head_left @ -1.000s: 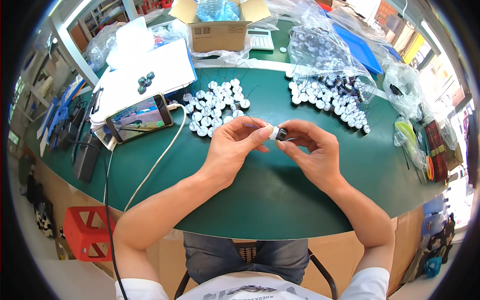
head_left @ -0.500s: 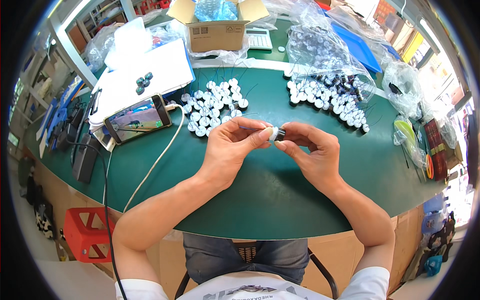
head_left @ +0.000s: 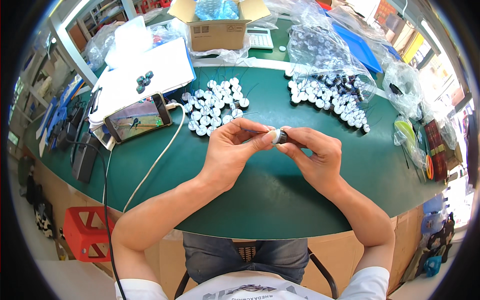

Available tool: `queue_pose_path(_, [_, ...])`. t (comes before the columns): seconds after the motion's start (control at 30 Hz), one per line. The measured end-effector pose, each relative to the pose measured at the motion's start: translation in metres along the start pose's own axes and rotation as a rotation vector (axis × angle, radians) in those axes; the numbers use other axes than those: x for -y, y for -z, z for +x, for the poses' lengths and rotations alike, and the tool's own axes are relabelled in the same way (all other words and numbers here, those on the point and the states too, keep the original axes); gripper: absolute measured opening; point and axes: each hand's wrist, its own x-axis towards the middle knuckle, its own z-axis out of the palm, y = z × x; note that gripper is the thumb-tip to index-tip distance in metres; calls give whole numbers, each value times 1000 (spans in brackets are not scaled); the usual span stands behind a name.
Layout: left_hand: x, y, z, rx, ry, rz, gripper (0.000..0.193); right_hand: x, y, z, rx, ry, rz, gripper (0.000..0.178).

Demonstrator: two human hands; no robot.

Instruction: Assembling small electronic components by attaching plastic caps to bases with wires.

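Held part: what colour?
The part is white at its left end, black at its right; shows in the head view.

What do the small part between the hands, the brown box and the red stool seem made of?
Small part: probably plastic, white and black, with a slight sheen. Brown box: cardboard, matte, with creased open flaps. Red stool: likely moulded plastic, smooth, with cut-out openings.

A small white-and-black cylindrical part [head_left: 280, 136] is held sideways between left hand [head_left: 231, 150] and right hand [head_left: 318, 154]. Its white end faces left.
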Motion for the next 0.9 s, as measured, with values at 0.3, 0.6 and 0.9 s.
queue_pose_path(0.3, [2,0,-1,13,-36,48,14,1,-4,-2,-17,1,-19,25])
queue_pose_path(0.6, [-1,-3,2,19,-37,142,39,-12,-14,-8,-2,-59,92,56])
queue_pose_path(0.9, [2,2,8,117,-124,552,46,-20,-11,-4,116,-50,-153,66])
